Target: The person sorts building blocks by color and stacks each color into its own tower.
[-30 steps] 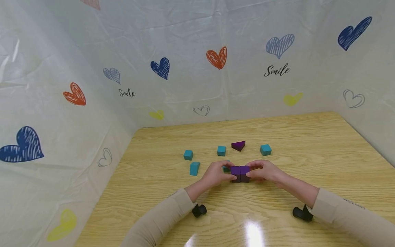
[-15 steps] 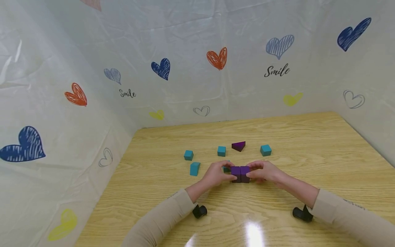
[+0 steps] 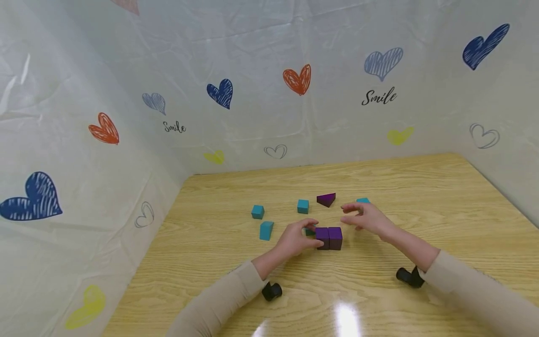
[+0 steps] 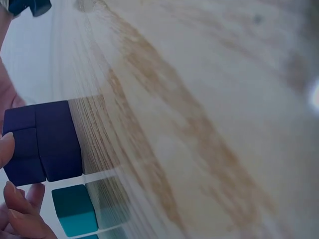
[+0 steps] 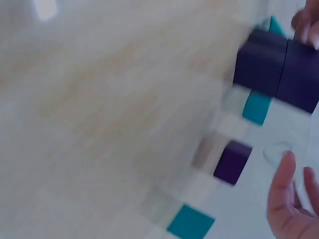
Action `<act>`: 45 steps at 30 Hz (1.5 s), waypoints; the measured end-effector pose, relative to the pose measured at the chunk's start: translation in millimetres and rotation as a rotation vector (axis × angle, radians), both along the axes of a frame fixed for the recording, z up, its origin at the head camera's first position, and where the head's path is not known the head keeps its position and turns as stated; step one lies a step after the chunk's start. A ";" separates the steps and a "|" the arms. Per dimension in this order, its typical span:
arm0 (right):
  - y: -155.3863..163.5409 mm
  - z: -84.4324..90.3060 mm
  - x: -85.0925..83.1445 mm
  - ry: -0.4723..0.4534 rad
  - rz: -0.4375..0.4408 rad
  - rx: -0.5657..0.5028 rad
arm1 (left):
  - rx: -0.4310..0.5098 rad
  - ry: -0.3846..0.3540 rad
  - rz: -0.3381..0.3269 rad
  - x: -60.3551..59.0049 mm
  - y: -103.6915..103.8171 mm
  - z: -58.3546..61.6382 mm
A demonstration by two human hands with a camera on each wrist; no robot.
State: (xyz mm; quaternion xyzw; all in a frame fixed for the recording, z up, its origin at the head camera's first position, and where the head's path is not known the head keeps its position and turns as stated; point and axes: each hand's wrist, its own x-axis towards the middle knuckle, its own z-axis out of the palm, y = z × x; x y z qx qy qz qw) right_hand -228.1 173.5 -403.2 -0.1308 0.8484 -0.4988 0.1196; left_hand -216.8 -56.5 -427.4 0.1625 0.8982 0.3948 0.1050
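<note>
Two purple blocks stand side by side on the table: a left purple block (image 3: 323, 233) and a right purple block (image 3: 335, 238). My left hand (image 3: 294, 239) pinches the left one, thumb at the front and fingers behind; thumb and fingertips also show at the blocks (image 4: 42, 144) in the left wrist view. Away from the pair, my right hand (image 3: 370, 220) hovers with fingers spread and nothing between them. It partly covers a teal cube (image 3: 363, 200). In the right wrist view the same hand (image 5: 291, 204) is apart from the purple pair (image 5: 279, 69).
Behind the left fingers a teal block (image 3: 310, 231) is partly hidden. Farther back lie a purple wedge (image 3: 326, 200) and a teal cube (image 3: 302, 206). To the left are another teal cube (image 3: 258, 212) and a slanted teal block (image 3: 266, 230). A white curtain (image 3: 252, 126) hangs around the table.
My right hand has let go of the right purple block and moved up and right toward the teal cube. The left hand and the purple pair stay in place.
</note>
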 end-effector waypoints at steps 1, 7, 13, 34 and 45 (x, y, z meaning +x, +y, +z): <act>-0.1 2.1 -5.4 0.082 -0.005 0.054 | 0.002 -0.001 0.003 0.5 -0.6 0.1; -13.7 5.7 -36.8 0.475 -0.007 0.467 | 0.033 -0.008 -0.005 3.1 -3.3 0.4; -31.5 -5.4 -58.9 0.501 0.016 0.670 | 0.045 -0.013 0.002 2.7 -4.3 -1.4; -42.1 -20.2 -76.0 0.353 -0.009 0.609 | 0.041 -0.035 -0.024 3.7 -4.4 -0.1; -30.3 -12.1 -78.4 0.125 0.111 0.359 | 0.054 -0.036 -0.027 4.6 -4.7 -1.1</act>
